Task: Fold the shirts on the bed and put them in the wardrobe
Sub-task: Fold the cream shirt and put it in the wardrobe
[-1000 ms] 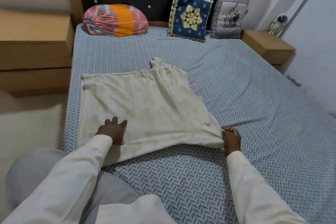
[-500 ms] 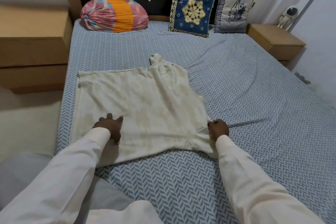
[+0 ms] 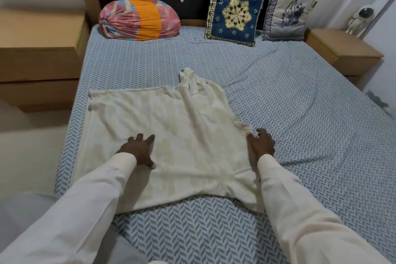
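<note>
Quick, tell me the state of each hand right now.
Left hand: open, fingers spread, pressing flat on the cream fabric shirt.
Right hand: open, fingers relaxed, touching the shirt's right edge, gripping nothing.

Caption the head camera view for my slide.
Left hand rests on a cream shirt spread on the bed, right hand at its edge.

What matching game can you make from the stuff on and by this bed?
Things:
1 shirt
2 astronaut figure
3 star cushion
4 bolster pillow

Place or colour:
A pink with an orange band
B on the bedside table
C spread flat on the bed
D dark blue with gold trim

Pairs: 1-C, 2-B, 3-D, 4-A
</note>
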